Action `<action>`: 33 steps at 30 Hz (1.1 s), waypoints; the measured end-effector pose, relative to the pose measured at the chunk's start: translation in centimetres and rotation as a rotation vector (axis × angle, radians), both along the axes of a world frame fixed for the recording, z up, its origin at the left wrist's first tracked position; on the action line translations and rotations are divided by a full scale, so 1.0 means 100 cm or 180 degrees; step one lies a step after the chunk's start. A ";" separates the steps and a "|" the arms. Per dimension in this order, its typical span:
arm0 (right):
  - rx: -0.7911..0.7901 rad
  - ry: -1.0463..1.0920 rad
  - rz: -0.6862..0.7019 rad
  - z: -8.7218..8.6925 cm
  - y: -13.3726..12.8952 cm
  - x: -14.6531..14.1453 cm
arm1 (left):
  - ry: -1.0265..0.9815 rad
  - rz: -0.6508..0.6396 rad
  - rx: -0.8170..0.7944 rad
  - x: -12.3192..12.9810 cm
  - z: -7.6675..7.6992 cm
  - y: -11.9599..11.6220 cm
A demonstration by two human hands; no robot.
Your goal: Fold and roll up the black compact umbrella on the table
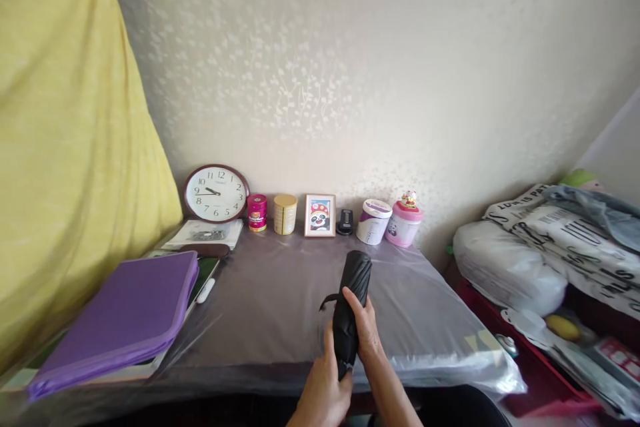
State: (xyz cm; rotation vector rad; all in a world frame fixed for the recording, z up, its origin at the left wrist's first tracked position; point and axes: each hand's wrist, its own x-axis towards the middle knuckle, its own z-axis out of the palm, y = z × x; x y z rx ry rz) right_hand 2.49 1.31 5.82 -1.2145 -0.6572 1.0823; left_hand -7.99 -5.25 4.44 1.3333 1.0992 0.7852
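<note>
Clasping a black umbrella [345,330] are left hand [324,383] and right hand [367,328]; the clock [217,203] bears numerals 1–12.

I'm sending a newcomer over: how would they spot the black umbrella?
Find the grey-covered table against the wall. The folded black umbrella is held over its near side, right of the purple folder. Unlike the squat containers behind, it is long, black and trails a strap.

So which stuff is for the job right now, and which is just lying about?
For the job:
- umbrella, folded, held by the left grip and right grip
- its strap, hanging loose

Just lying about:
- clock
- purple folder
- pink tin
- yellow tin
- picture
- white tub
- pink tub
- figurine
</note>
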 end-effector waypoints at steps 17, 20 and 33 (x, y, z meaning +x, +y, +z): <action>0.0204 -0.0082 0.0212 0.009 0.019 -0.012 | 0.0812 0.0411 0.0664 -0.008 -0.003 0.008; 0.0190 0.0174 0.0490 0.011 0.025 -0.010 | 0.0146 0.0149 0.0284 -0.007 0.009 0.012; -0.0134 0.0502 0.0731 0.007 0.051 0.034 | 0.1988 0.0137 0.0535 0.025 -0.006 0.043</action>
